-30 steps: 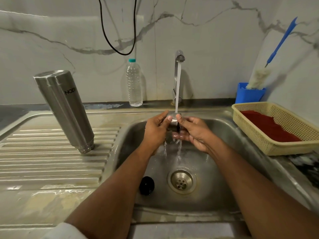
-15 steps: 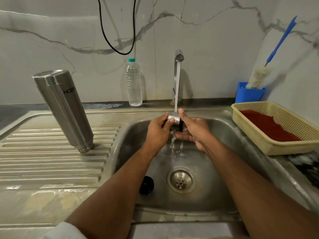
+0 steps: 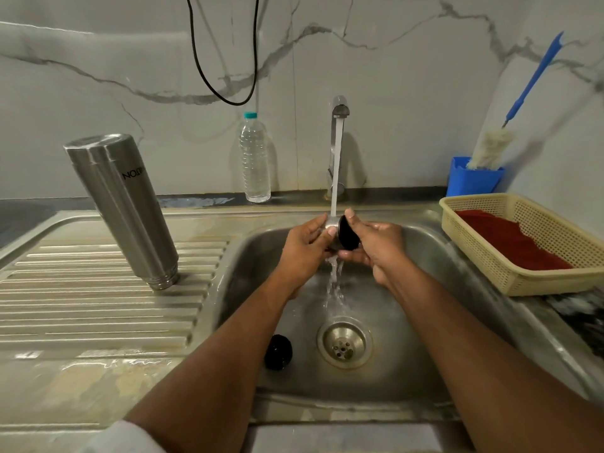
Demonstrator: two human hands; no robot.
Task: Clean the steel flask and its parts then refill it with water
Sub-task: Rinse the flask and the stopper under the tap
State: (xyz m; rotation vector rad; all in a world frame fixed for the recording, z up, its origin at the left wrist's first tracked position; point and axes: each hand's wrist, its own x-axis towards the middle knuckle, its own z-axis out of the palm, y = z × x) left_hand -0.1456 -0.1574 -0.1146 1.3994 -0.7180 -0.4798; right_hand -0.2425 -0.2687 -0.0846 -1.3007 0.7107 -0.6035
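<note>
Under the running tap (image 3: 339,107) both hands hold the flask's steel cap (image 3: 343,235), whose black inside faces me. My left hand (image 3: 304,248) grips its steel side, and my right hand (image 3: 376,246) holds it from the right with the thumb on the rim. Water falls over the cap into the sink (image 3: 408,371). The steel flask (image 3: 122,204) stands mouth down, leaning, on the ribbed drainboard (image 3: 81,305) at left. A small black flask part (image 3: 277,352) lies on the sink floor left of the drain (image 3: 343,342).
A clear plastic water bottle (image 3: 254,158) stands against the wall left of the tap. At right, a yellow basket (image 3: 523,243) holds a red cloth, and behind it a blue holder (image 3: 474,178) carries a blue-handled brush. A black cable hangs on the wall.
The cap has been lifted a little higher in the stream and turned, so its black inside now faces me. The flask and the black part have not moved.
</note>
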